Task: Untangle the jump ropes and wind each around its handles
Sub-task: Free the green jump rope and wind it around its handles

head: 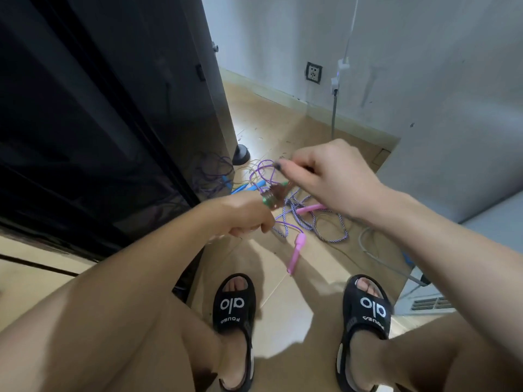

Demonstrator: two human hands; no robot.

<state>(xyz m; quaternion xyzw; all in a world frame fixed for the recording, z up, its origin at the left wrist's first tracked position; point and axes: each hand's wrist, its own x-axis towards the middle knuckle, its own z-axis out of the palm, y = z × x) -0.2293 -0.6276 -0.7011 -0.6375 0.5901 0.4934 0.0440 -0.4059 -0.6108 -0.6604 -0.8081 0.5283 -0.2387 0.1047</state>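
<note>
While both hands grip green handles [268, 198], braided rope [325, 230] coils, glossy tile.

Home room, tiled floor [285, 312], wall socket [313, 72], dark cabinet [99, 108], slippered feet [234, 306]

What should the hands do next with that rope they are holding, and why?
Probably keep winding: the right hand could bring its thin cord around the greenish handles gripped in the left hand once more. Cord seems partly wound there already, though blur hides how much. The purple-and-white rope with pink handles lies loose on the floor.
</note>
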